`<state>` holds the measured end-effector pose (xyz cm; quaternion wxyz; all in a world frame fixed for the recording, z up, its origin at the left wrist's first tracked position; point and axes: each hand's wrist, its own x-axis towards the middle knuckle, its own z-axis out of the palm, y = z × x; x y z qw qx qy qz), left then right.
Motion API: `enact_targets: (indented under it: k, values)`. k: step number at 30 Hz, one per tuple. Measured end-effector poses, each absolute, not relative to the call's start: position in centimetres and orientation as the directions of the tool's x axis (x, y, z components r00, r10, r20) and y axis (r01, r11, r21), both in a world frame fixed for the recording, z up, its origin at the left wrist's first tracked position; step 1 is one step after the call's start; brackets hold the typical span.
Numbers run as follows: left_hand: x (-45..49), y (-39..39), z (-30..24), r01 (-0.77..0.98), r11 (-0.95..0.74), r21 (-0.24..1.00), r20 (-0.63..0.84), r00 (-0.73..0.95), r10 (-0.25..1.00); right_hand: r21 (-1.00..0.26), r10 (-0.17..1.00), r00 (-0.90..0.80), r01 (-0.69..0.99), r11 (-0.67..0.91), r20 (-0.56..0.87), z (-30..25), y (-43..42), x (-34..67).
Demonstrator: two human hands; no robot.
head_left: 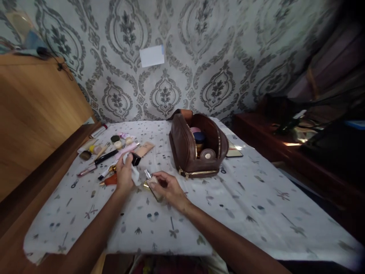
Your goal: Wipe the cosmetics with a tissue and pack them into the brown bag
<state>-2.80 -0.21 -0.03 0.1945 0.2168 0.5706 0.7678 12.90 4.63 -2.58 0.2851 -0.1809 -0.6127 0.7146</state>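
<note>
My right hand point(171, 189) is closed around a small clear glass bottle point(155, 189) with a silver pump top point(147, 174), tilted just above the cloth. A gold piece point(146, 185) shows beside the bottle. In my left hand point(123, 176) is a crumpled white wipe or cloth point(135, 176), its loose end hanging towards the bottle. Close to the left fingers is a black cap point(136, 159); whether they touch it, I cannot tell. A beige tube point(145, 149) lies just behind that cap. An orange-brown item point(110, 180) lies partly behind my left hand.
A brown leather cosmetic bag point(182, 148) stands unzipped right of centre, with jars point(199, 137) inside. Several cosmetics lie at the left, including a black tube point(106, 156) and a brush point(85, 155). A flat phone-like object point(235, 151) lies behind the bag. Patterned cloth point(245, 213) covers the table.
</note>
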Motion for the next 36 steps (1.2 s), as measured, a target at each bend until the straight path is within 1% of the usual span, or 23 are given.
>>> enact_targets:
  k: [3,6,9,12,14,17,20,23,26,30,36]
  values:
    - [-3.2,-0.1,-0.4,-0.212,-0.248,0.945,-0.021,-0.797,0.603,-0.976,0.627,-0.773,-0.196,-0.094,0.095,-2.8,4.6,12.8]
    - [-2.9,-0.1,-0.6,-0.312,-0.21,0.927,-0.096,-0.735,0.672,-0.969,0.64,-0.764,-0.211,-0.128,0.081,-2.9,4.8,12.7]
    - [-2.6,-0.1,-0.5,-0.332,-0.203,0.921,-0.101,-0.709,0.698,-0.963,0.654,-0.754,-0.218,-0.159,0.063,-2.7,4.8,12.9]
    - [-2.4,-0.2,-0.4,-0.307,-0.201,0.93,-0.083,-0.708,0.701,-0.958,0.653,-0.755,-0.231,-0.169,0.066,-2.5,4.7,13.0]
    - [-2.1,-0.3,-0.3,-0.268,-0.199,0.943,-0.054,-0.712,0.7,-0.958,0.652,-0.754,-0.24,-0.159,0.081,-2.6,4.7,12.9]
    - [-1.7,-0.5,-0.2,-0.161,-0.201,0.966,0.024,-0.72,0.693,-0.964,0.674,-0.733,-0.235,-0.125,0.091,-2.9,4.6,12.7]
    - [-1.4,-0.8,-0.1,-0.004,-0.188,0.982,0.128,-0.716,0.686,-0.973,0.709,-0.698,-0.216,-0.081,0.096,-3.1,4.6,12.6]
    - [-1.2,-1.2,0.2,0.176,-0.164,0.97,0.241,-0.677,0.695,-0.985,0.733,-0.673,-0.172,-0.024,0.1,-3.1,4.6,12.5]
    - [-0.9,-1.5,0.4,0.303,-0.132,0.944,0.302,-0.627,0.718,-0.99,0.737,-0.667,-0.144,0.009,0.104,-2.8,4.6,12.6]
    - [-0.4,-1.7,0.4,0.371,-0.095,0.924,0.316,-0.596,0.738,-0.986,0.741,-0.66,-0.164,0.015,0.121,-2.6,4.6,12.7]
    - [0.1,-1.6,0.1,0.381,-0.049,0.923,0.291,-0.61,0.737,-0.98,0.744,-0.657,-0.197,-0.017,0.119,-2.7,4.6,12.6]
